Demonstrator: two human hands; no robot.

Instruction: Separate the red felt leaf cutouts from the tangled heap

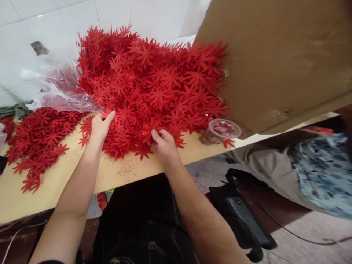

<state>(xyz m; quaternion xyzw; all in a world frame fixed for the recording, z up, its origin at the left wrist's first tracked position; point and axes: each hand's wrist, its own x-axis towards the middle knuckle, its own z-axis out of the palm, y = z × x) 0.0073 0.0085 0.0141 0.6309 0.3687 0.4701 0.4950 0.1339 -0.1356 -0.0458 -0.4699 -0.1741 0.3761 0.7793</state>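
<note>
A large heap of red flower-shaped cutouts point(154, 84) covers the middle of the table. At its lower left edge my left hand point(102, 123) pinches a red cutout between thumb and fingers. My right hand point(165, 143) is at the heap's front edge, thumb and fingers closed on a red cutout. A clear plastic cup point(221, 130) with small pieces inside stands right of the heap, and a single red cutout point(228, 143) lies beside it. A smaller pile of darker red cutouts point(45, 135) lies on the left.
A big cardboard box point(280, 66) stands at the right. A clear plastic bag point(62, 88) lies at the back left, near the tiled wall point(66, 22). Red specks dot the table point(118, 174). Another person's patterned clothing point(324, 172) and a black bag point(242, 216) are lower right.
</note>
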